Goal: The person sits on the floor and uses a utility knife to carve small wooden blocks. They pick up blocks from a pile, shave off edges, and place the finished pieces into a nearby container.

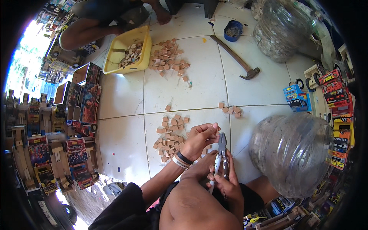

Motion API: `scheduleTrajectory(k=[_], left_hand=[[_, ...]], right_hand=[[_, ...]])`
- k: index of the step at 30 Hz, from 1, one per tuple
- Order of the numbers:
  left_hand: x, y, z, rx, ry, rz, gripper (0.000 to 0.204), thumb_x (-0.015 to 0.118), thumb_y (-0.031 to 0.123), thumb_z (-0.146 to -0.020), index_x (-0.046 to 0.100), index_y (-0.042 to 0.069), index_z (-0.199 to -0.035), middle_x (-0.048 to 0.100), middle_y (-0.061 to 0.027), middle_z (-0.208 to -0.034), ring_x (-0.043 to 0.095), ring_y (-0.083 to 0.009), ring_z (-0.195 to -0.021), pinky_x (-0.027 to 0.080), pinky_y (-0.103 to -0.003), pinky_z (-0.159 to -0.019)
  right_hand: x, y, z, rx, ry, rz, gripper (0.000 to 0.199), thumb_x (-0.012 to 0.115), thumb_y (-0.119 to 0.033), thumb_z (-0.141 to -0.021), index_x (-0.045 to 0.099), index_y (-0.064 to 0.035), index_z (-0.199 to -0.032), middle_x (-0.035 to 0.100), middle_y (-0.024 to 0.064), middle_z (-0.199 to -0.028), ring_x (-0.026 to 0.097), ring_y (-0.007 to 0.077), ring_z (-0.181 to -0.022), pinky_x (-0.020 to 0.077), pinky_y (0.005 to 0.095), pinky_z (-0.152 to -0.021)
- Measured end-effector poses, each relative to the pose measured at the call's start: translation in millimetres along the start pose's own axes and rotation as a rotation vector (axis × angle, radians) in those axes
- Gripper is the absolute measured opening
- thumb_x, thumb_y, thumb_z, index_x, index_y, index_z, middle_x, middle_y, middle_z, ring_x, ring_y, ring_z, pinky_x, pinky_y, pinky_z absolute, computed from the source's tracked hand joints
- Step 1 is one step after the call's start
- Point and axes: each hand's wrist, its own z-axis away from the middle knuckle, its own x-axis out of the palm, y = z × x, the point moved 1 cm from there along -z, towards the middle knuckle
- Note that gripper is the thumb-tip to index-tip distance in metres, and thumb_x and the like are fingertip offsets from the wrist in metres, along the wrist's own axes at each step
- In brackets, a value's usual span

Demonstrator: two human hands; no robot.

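Observation:
My right hand (229, 187) is wrapped round the pale handles of a pair of pliers (222, 144), whose metal jaws point away from me. Just left of the jaws, my left hand (199, 141) pinches something small and thin between thumb and finger; its kind is too small to make out. A pile of small wooden blocks (175, 128) lies on the floor beside my left hand, some with thin wire-like pieces sticking out. Several more blocks (230, 110) sit beyond the pliers. My bare knee (191, 201) is raised beneath my arms.
Farther off are a larger block pile (168, 57), a yellow tub (145, 57) of pieces, a hammer (237, 59) and a blue container (232, 37). Large clear plastic containers (293, 153) stand at right. Toy trucks (82, 161) line both sides. Another person's leg (82, 33) shows at far left.

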Motion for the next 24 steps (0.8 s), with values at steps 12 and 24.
scheduleTrajectory(k=[12,24], left_hand=[[0,8,5,-0.048,-0.035,0.015,0.024,0.069,0.028,-0.108,0.073,0.004,-0.112,0.075,-0.0021,-0.098,0.072,-0.0113,-0.09,0.059,-0.027,-0.085],[-20,8,-4,0.291,-0.17,-0.228,0.018,0.07,0.011,-0.105,0.072,-0.002,-0.117,0.075,-0.0059,-0.108,0.071,-0.0143,-0.105,0.057,-0.032,-0.1]], right_hand=[[-1,-7,2,-0.045,0.024,0.097,0.094,0.059,-0.002,-0.096,0.009,-0.0218,-0.173,0.058,0.0156,-0.124,0.063,0.0204,-0.101,0.0579,0.0353,-0.083],[-13,-10,6,-0.05,0.232,0.421,0.101,0.048,0.013,-0.086,0.01,-0.0186,-0.175,0.053,0.0216,-0.152,0.058,0.0297,-0.139,0.0446,0.0423,-0.116]])
